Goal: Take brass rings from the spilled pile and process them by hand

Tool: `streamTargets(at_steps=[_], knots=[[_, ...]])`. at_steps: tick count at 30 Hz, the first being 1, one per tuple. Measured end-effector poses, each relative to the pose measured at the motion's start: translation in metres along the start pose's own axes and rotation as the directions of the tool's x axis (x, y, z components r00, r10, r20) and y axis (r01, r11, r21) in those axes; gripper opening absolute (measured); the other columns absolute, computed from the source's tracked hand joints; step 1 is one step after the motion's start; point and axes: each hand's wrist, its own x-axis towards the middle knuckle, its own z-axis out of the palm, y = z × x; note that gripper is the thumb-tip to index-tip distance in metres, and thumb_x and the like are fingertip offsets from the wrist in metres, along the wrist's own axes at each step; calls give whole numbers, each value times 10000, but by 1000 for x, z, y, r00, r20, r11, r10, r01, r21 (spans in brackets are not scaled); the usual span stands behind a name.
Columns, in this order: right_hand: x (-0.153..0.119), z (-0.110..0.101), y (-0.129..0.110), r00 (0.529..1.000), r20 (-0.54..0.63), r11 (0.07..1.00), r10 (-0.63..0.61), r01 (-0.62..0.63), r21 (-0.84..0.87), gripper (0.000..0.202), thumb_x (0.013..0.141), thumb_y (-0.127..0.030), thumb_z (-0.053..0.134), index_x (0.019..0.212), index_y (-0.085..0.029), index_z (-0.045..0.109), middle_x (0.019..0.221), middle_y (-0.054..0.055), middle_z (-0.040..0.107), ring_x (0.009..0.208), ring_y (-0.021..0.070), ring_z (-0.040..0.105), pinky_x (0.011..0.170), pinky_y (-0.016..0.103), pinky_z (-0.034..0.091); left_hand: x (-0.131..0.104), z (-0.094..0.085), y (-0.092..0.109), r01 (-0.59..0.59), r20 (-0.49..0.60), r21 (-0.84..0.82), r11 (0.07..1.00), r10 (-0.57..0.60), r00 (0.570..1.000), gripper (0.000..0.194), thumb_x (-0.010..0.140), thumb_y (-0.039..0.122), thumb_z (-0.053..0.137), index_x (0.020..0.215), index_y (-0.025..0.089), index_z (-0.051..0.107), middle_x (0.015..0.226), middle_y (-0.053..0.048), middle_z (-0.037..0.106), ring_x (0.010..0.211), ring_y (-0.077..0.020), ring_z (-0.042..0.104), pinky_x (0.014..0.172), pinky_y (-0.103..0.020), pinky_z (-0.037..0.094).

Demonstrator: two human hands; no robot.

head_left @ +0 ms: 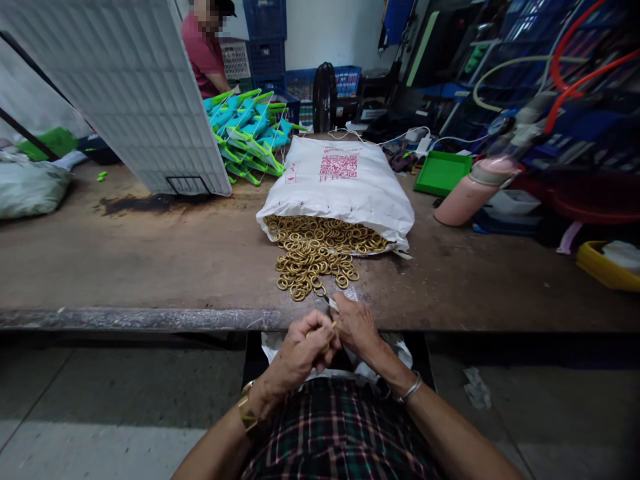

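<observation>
Stained workbench [150, 260] bears gold rings [311, 262]; left fingers [305, 325] clasp a gold piece [335, 325], right fingers [345, 309] a slim object [331, 303].

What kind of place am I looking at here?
Probably a workshop or factory: a white sack lies with brass-coloured rings spilling onto a worn workbench, and stacked blue crates stand behind.
</observation>
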Motion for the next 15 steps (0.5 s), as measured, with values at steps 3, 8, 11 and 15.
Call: streamTargets(at_steps=[3, 8, 11, 15], knots=[[8, 5, -4, 992, -119, 999, 39, -42, -19, 166, 838, -228, 418, 922, -184, 555, 814, 69, 668, 686, 174, 591, 561, 264, 274, 4, -7, -7, 53, -80, -134, 989, -65, 995, 331, 782, 471, 545, 754, 141, 530, 488, 33, 469, 382, -38, 329, 354, -153, 221], [21, 11, -13, 988, -142, 991, 57, -73, -108, 181, 857, -281, 428, 965, -189, 540, 847, 70, 666, 696, 182, 610, 550, 265, 280, 9, -18, -17, 48, -174, -276, 960, -99, 980, 295, 713, 406, 635, 745, 139, 512, 639, -17, 578, 436, -53, 452, 337, -139, 238], [27, 11, -15, 990, -131, 992, 55, -69, -104, 175, 854, -257, 426, 977, -197, 534, 841, 58, 664, 696, 177, 612, 548, 262, 283, 10, -22, -16, 62, -174, -365, 929, -134, 976, 316, 683, 348, 670, 890, 167, 515, 738, -17, 604, 459, -65, 499, 339, -140, 269], [32, 9, -15, 989, -139, 995, 58, -68, -66, 152, 845, -255, 429, 933, -195, 538, 887, 62, 651, 742, 177, 606, 562, 264, 289, 11, -28, -17, 103, -126, -480, 871, -184, 975, 353, 641, 280, 707, 931, 139, 565, 742, -25, 593, 531, -73, 536, 361, -131, 281]])
